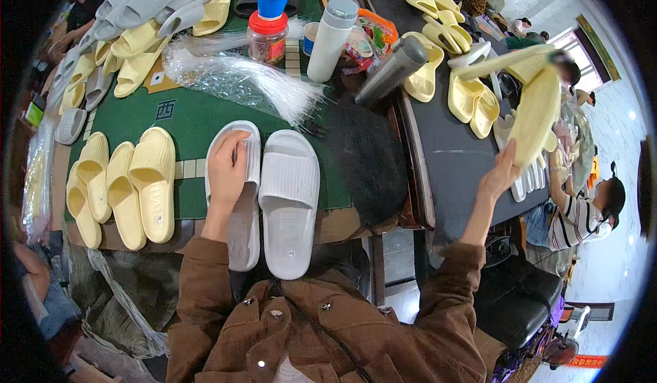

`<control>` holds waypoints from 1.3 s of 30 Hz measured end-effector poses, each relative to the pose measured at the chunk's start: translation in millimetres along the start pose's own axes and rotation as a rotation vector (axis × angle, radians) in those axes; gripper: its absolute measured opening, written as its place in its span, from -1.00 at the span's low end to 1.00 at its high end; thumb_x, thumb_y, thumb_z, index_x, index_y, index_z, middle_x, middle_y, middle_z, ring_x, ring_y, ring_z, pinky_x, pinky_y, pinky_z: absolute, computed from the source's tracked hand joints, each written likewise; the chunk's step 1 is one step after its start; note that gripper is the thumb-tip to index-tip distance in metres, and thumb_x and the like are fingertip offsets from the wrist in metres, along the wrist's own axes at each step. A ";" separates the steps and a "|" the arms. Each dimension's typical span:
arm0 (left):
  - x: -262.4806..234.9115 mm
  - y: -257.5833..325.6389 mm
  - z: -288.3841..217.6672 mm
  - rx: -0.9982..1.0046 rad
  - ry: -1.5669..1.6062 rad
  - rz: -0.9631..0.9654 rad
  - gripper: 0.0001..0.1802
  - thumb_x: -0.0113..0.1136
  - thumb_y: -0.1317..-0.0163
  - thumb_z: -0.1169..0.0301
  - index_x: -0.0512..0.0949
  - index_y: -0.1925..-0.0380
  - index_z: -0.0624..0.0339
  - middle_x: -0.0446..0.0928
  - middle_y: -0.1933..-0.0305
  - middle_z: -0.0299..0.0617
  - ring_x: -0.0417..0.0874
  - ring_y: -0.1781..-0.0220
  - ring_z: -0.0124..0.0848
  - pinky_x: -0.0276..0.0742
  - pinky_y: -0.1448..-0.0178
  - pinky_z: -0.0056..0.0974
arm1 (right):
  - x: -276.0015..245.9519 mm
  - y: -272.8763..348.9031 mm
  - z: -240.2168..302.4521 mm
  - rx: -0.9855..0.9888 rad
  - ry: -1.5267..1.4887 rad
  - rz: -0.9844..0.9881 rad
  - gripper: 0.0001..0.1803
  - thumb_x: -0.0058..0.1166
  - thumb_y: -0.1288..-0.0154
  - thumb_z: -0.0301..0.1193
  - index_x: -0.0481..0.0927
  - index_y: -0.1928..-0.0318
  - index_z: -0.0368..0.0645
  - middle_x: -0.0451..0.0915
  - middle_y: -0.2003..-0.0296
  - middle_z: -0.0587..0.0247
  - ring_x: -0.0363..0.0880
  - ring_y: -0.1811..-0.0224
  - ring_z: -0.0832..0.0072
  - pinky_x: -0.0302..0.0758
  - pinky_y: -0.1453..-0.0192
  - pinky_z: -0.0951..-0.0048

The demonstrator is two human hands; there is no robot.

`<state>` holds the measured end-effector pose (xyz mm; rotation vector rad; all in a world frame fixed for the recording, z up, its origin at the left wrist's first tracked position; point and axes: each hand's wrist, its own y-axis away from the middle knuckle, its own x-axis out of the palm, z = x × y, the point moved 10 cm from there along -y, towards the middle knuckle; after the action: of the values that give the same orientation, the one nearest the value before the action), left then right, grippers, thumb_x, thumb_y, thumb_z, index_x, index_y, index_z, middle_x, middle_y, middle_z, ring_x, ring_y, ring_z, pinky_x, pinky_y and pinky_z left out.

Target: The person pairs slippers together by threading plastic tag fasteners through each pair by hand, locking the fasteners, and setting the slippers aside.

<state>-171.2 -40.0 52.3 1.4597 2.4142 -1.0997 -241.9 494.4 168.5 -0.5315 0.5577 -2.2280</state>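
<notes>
A pair of light grey slippers lies side by side in front of me, heel ends reaching over the table's near edge. My left hand (pixel 229 167) lies on the strap of the left grey slipper (pixel 244 236), with its fingers curled over the front. The right grey slipper (pixel 291 198) shows its whole strap and footbed. Out to the right, my raised right hand (pixel 505 171) grips one end of a yellow slipper (pixel 537 112). Another yellow slipper (pixel 503 63) meets it at the top; how they are joined cannot be told. The right thumb is mostly hidden.
Two pairs of yellow slippers (pixel 152 184) stand at left on the green table cover (pixel 195 109). Clear plastic strands (pixel 239 75), a red-lidded jar (pixel 267 41) and bottles (pixel 332 41) lie beyond. More slippers cover the dark right-hand table (pixel 445 171). Other people (pixel 582 212) sit around.
</notes>
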 end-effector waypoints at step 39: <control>3.1 1.6 7.6 -0.020 0.024 0.015 -0.80 -0.03 -0.24 0.60 0.56 0.19 0.31 0.58 0.15 -0.01 0.60 0.13 -0.10 0.46 0.02 -0.22 | 53.4 16.5 -72.3 0.095 1.056 0.554 -0.40 0.18 -0.15 0.02 0.59 0.16 -0.37 0.64 0.31 -0.07 0.63 0.18 0.11 0.47 0.06 0.21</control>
<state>-173.5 -42.2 44.5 1.4902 2.4193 -1.0577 -303.9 459.9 111.0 0.8333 0.9572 -1.8233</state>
